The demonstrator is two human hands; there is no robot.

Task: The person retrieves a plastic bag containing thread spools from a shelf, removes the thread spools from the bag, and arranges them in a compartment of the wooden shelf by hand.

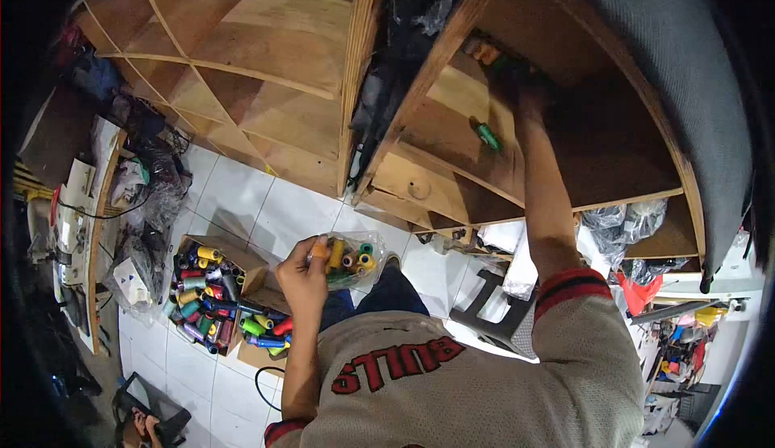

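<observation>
My left hand (303, 274) is closed on a clear plastic bag (355, 256) with orange, yellow and green thread spools in it, held above the floor near my legs. My right arm reaches up into a wooden shelf compartment (593, 141). Deep in its shadow is my right hand (533, 89); its fingers are too dark to make out. Orange spools (483, 50) lie at the back of the shelf, next to that hand. A single green spool (488, 136) rests on the shelf board, left of my right forearm.
A cardboard box (252, 274) with many coloured spools stands on the tiled floor (234, 194). Wooden cubbies (266, 69) rise at the upper left. A dark grey plastic stool (492, 319) is below the shelf. Another person's hands (145, 425) show at the lower left.
</observation>
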